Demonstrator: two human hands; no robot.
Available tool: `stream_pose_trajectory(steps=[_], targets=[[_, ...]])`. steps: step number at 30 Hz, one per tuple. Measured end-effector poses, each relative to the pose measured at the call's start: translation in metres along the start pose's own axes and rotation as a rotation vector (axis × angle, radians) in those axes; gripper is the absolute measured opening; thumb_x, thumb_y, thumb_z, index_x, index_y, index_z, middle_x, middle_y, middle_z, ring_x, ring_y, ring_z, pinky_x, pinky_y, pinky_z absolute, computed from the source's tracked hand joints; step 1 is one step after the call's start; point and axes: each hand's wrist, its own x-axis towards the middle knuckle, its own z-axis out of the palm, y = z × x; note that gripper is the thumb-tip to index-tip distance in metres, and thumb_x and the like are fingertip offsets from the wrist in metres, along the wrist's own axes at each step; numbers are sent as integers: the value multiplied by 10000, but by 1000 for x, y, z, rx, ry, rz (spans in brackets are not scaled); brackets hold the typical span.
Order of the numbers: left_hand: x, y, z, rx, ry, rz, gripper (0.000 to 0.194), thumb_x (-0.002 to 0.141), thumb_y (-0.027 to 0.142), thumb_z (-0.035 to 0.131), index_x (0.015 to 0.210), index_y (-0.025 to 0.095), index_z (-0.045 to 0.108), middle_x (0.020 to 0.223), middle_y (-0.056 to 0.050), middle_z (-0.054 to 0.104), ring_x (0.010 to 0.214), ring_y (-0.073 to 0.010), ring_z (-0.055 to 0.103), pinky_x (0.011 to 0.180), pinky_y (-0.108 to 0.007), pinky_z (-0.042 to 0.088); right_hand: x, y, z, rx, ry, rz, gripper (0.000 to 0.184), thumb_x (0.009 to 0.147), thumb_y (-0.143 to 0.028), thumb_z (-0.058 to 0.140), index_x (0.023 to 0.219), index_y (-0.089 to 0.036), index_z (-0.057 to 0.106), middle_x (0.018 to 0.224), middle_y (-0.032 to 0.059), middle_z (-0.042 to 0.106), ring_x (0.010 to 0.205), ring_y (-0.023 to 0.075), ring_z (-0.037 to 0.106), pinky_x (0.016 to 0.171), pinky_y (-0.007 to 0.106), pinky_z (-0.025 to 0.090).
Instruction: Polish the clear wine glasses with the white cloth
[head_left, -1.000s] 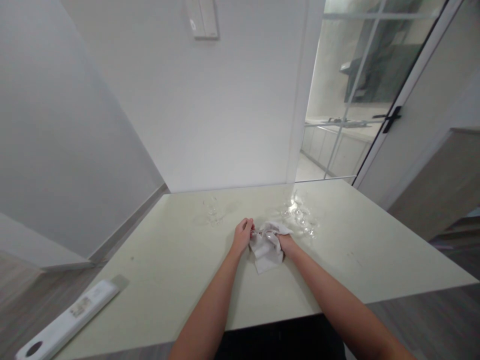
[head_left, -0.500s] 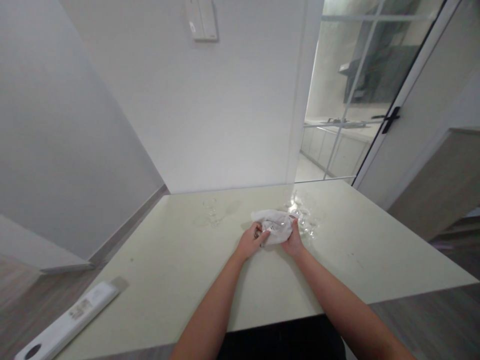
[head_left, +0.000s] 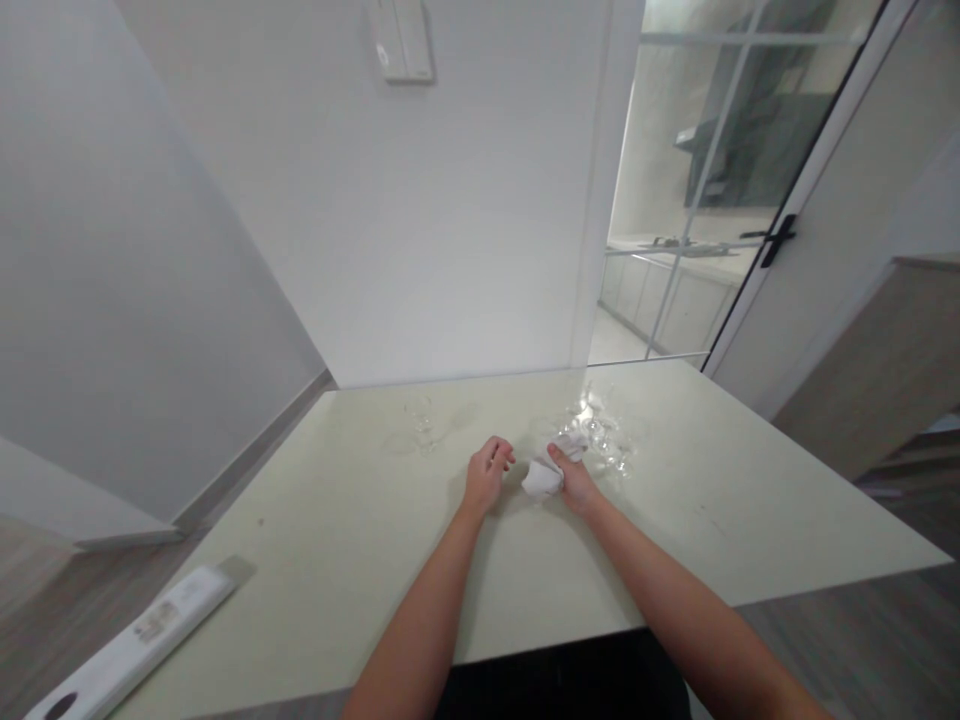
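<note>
My right hand (head_left: 577,484) grips a bunched white cloth (head_left: 541,479), its thumb on top. Part of the cloth hangs toward the left and part sticks out beyond the thumb. Whether anything clear is wrapped in it I cannot tell. Left of the cloth, apart from it, my left hand (head_left: 487,474) hovers over the table with loosely bent fingers and nothing visible in them. Several clear glass-like pieces (head_left: 604,436) lie in a glinting cluster just beyond my right hand. One clear glass (head_left: 422,416) stands farther left; its outline is faint.
Everything rests on a pale table (head_left: 360,560) against a white wall. A long white box-like object (head_left: 142,640) lies across its left front edge. A glass-paned door (head_left: 697,180) with a black handle (head_left: 778,240) is behind on the right.
My left hand has let go of the white cloth and moved slightly left. The cloth, spread between both hands before, is now bunched in my right hand alone.
</note>
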Motion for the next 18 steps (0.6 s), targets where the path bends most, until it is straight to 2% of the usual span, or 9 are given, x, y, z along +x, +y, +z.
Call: stream_pose_trajectory(steps=[3,8,11,13,18], targets=[[5,-2,-1,-148,60,-87,401,902,563,433,868,191,578,785,-26,634,625,-136,546,517,-231,391,-6,-1,3,-47,-66,86,489,585,-547,832,853,-199,617,748,13,701,680,203,661,632,313,520],[6,-5,8,-240,-33,-56,386,762,510,677,952,182,605,857,-31,633,770,-150,577,611,-225,436,-17,0,7,-164,-315,134,505,575,-486,868,933,-182,682,848,24,730,753,191,663,743,321,518],[5,-2,11,-336,-78,-62,435,670,463,778,950,178,607,866,-36,649,806,-162,593,666,-239,443,-18,2,5,-199,-415,149,515,581,-459,876,980,-186,700,902,31,739,806,195,667,785,325,512],[3,1,11,-399,-83,-111,471,661,449,790,998,182,596,885,-47,676,807,-169,609,685,-251,443,-16,3,3,-189,-429,169,504,578,-434,885,979,-189,705,903,28,740,806,188,667,786,313,509],[1,6,10,-568,-104,-172,489,741,499,696,1105,194,578,1030,-99,713,922,-208,643,766,-298,459,-14,2,1,-61,-369,268,528,519,-449,908,925,-181,704,853,26,739,738,172,669,744,294,514]])
